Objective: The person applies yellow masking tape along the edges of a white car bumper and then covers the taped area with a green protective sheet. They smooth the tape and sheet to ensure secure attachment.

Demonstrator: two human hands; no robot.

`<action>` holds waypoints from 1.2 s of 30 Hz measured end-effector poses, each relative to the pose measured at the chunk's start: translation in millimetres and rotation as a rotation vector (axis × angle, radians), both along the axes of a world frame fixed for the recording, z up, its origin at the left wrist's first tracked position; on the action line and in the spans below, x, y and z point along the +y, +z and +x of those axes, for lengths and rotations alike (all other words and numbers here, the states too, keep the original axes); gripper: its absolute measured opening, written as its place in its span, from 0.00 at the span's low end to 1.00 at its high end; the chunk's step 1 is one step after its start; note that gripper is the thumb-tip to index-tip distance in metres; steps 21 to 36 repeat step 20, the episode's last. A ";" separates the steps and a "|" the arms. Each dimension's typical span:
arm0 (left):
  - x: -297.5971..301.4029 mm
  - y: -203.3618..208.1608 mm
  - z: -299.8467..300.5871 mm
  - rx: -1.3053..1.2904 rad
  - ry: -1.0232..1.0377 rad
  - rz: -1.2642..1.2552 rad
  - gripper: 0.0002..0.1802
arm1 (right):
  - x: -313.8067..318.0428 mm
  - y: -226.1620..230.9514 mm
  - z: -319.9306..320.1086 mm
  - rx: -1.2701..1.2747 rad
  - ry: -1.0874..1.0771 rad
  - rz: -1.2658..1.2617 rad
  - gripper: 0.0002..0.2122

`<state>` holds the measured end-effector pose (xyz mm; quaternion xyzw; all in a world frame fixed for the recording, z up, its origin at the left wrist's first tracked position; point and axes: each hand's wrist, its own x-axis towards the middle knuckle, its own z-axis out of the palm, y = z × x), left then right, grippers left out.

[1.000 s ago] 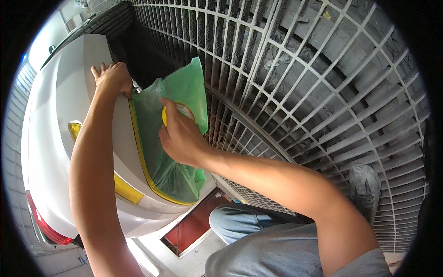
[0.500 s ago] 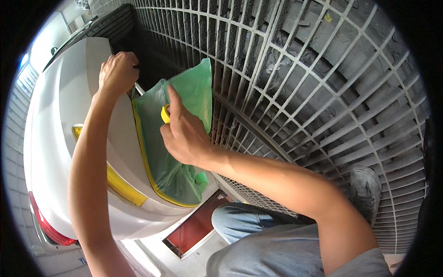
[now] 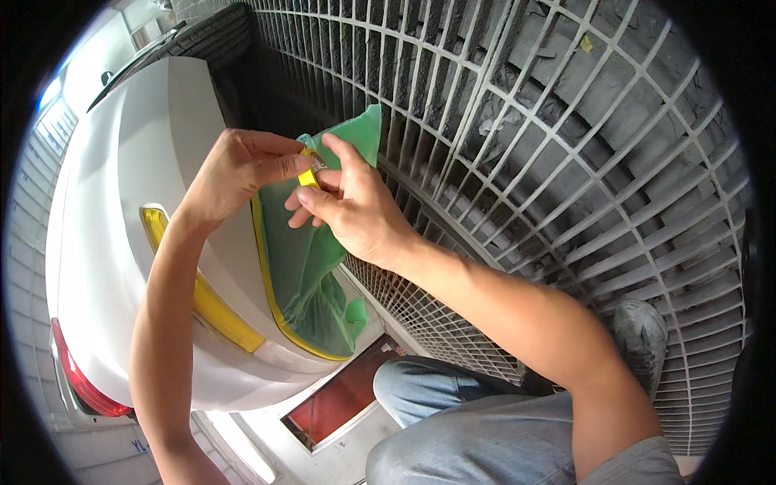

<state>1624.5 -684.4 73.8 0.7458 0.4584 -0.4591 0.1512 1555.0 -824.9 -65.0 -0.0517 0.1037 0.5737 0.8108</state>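
My right hand [image 3: 360, 206] grips a small roll of yellow masking tape [image 3: 309, 174] between thumb and fingers. Meeting it from the left, my left hand [image 3: 242, 171] pinches at the roll's edge with thumb and forefinger. Both hands are above a sheet of green masking film [image 3: 311, 267], which hangs along the lower edge of a white car bumper [image 3: 218, 271]. A line of yellow tape [image 3: 271, 295] fixes the film's edge to the bumper. Another yellow-taped strip [image 3: 226, 315] lies across the bumper, partly behind my left forearm.
A metal floor grating [image 3: 550, 153] spreads out on the right, with grey debris beneath. A black tyre [image 3: 198, 44] stands at the far left beyond the bumper. The car's red tail light [image 3: 85, 376] is at lower left. My shoe [image 3: 640, 343] rests on the grating.
My left hand has come away from the bumper's far edge, moving right and nearer, to the tape roll. My right hand has shifted slightly right and turned, still with the roll.
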 end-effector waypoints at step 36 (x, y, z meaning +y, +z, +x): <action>91.9 -15.9 -8.0 0.753 -0.754 0.140 0.11 | -16.2 74.3 -11.5 -0.007 0.300 0.183 0.20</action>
